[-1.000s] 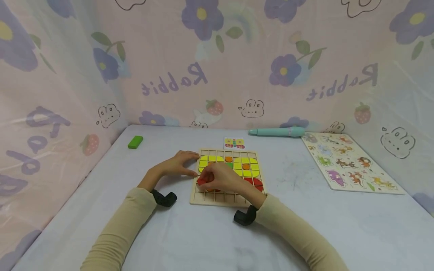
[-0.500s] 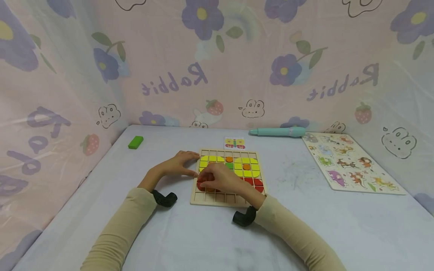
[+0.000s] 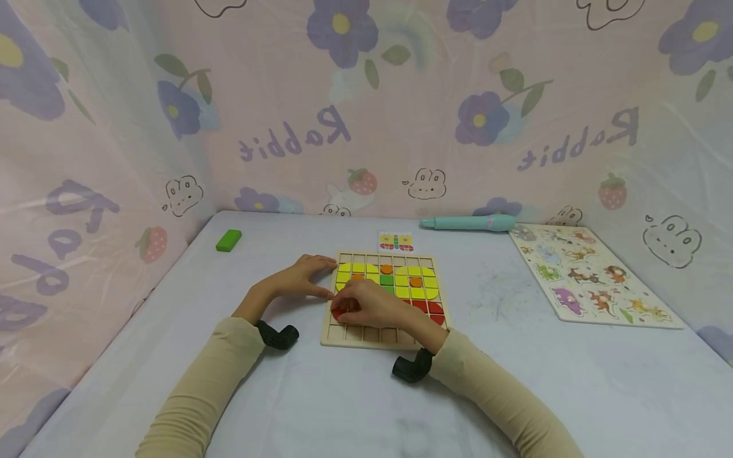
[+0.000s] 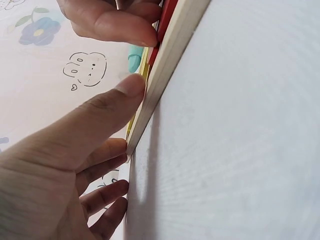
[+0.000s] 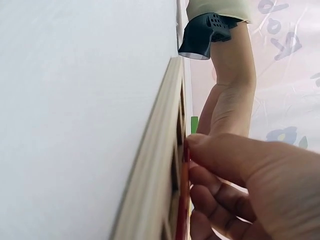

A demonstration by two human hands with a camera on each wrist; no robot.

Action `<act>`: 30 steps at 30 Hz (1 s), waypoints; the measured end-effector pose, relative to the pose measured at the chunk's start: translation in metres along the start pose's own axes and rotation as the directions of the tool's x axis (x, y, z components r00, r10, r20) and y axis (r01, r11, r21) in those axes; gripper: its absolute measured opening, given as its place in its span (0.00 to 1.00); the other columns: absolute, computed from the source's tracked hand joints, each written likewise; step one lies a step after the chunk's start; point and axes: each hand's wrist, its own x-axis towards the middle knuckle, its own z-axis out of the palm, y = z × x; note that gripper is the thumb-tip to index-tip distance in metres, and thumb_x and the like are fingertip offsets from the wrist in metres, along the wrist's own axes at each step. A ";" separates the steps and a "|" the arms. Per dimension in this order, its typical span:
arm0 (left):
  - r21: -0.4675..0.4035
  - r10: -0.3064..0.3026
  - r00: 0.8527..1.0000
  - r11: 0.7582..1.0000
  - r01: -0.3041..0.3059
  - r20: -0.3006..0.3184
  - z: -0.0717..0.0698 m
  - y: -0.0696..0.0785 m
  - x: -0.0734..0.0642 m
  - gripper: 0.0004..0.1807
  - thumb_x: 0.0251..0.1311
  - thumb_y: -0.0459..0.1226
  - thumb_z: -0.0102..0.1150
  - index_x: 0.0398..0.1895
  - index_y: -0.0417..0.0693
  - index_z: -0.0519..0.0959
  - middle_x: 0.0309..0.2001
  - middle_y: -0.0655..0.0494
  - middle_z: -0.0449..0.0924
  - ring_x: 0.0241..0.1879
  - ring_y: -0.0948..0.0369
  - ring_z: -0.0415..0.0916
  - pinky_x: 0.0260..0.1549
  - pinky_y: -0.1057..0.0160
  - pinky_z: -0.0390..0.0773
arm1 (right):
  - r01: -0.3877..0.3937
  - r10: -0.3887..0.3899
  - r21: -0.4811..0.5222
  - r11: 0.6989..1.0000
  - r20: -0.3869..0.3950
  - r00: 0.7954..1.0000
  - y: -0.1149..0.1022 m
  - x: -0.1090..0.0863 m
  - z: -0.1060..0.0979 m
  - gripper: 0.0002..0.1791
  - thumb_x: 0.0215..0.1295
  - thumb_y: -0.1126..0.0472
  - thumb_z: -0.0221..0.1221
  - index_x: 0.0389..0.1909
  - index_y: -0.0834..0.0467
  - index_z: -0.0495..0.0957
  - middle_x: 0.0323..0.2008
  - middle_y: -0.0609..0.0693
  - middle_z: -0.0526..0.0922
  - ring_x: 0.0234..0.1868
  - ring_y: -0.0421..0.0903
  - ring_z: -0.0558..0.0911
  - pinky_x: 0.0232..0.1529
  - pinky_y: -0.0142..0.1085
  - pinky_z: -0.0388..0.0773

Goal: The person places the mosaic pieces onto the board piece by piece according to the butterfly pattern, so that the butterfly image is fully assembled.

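Note:
A square wooden grid board point(image 3: 366, 345) lies on the table, with flat yellow, orange, green and red tiles in its cells. My right hand point(image 3: 375, 304) is over its left part, thumb and curled fingers at a rounded red tile point(image 3: 338, 316) low in the left column. In the right wrist view the thumb point(image 5: 212, 150) touches a red edge close to the board's surface. My left hand point(image 3: 298, 277) rests at the board's left edge, thumb and fingers spread against it, as the left wrist view shows. The right hand hides several tiles in the lower left.
Behind the board lies a small pattern card point(image 3: 396, 242). A green block point(image 3: 229, 240) sits at the back left. A teal pen point(image 3: 469, 222) lies at the back, beside an animal puzzle board point(image 3: 592, 277) on the right. Printed curtains surround the table.
The red tile, raised and tilted in my right fingers a second ago, now lies lower, at the board's surface. The right hand has shifted slightly left and down. My left hand stays put.

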 end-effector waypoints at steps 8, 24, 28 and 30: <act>-0.005 -0.003 1.000 1.000 0.003 0.000 0.000 0.000 0.000 0.40 0.53 0.49 0.64 0.67 0.45 0.62 0.69 0.49 0.58 0.69 0.48 0.47 0.66 0.44 0.49 | -0.019 0.019 -0.011 1.000 0.002 1.000 -0.002 0.001 0.000 0.10 0.59 0.60 0.63 0.41 0.57 0.82 0.32 0.45 0.79 0.33 0.38 0.72 0.34 0.26 0.71; -0.015 -0.019 1.000 1.000 0.019 0.000 0.003 0.000 0.005 0.40 0.52 0.49 0.65 0.67 0.45 0.63 0.69 0.49 0.58 0.69 0.48 0.47 0.66 0.45 0.49 | -0.146 0.144 0.003 0.989 -0.152 0.978 0.020 -0.033 -0.052 0.15 0.61 0.55 0.61 0.46 0.59 0.80 0.38 0.46 0.81 0.36 0.41 0.74 0.35 0.32 0.76; -0.022 -0.050 0.999 0.998 0.050 0.008 0.001 0.002 0.003 0.42 0.52 0.51 0.65 0.68 0.46 0.61 0.69 0.48 0.58 0.69 0.49 0.48 0.66 0.46 0.50 | -0.226 0.208 -0.067 0.972 -0.210 0.955 0.036 -0.058 -0.074 0.15 0.61 0.56 0.61 0.45 0.60 0.80 0.37 0.47 0.80 0.37 0.43 0.75 0.37 0.35 0.76; -0.033 -0.078 0.997 0.996 0.078 0.011 -0.001 0.002 0.001 0.43 0.51 0.52 0.65 0.68 0.46 0.61 0.69 0.48 0.58 0.69 0.49 0.48 0.66 0.46 0.50 | -0.288 0.263 -0.084 0.954 -0.227 0.938 0.045 -0.072 -0.084 0.15 0.60 0.55 0.62 0.45 0.59 0.81 0.38 0.49 0.80 0.39 0.46 0.75 0.40 0.39 0.76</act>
